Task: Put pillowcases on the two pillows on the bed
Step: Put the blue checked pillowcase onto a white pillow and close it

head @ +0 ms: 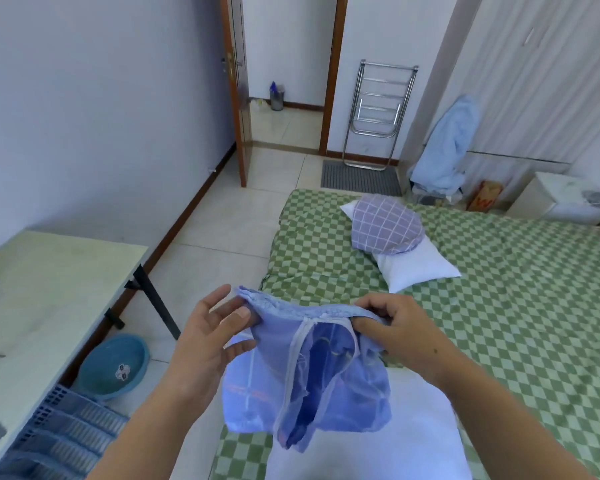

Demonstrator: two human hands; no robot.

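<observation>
The person's left hand [215, 336] pinches the bunched top edge of a light blue fabric pillowcase [305, 372] between thumb and forefinger; the remaining fingers are spread and fairly straight. The right hand [400, 332] grips the same edge at its other end, fingers curled over the gathered cloth. The pillowcase hangs between the two hands, held up above the near end of the bed [499, 306], which carries a green-and-white checked cover. A white seam strip runs down the middle of the cloth, and the folds below it hang loose.

Directly under the pillowcase, a bare white pillow [378, 441] lies on the near end of the bed. A second white pillow [413, 265] lies further up the bed, with a rounded bundle of lilac grid-patterned cloth [387, 225] resting on top of it.

Left of the bed, across a strip of pale tiled floor [222, 237], stands a pale green table with black legs [49, 289]. A blue plastic basin [113, 365] sits on the floor under the table, touching a blue slatted crate [63, 431]. Beyond the far end of the bed, a folded chrome rack [378, 112] leans against the wall beside an open wooden door [238, 98]. A pale blue garment [447, 147] hangs near the bed's far right corner.
</observation>
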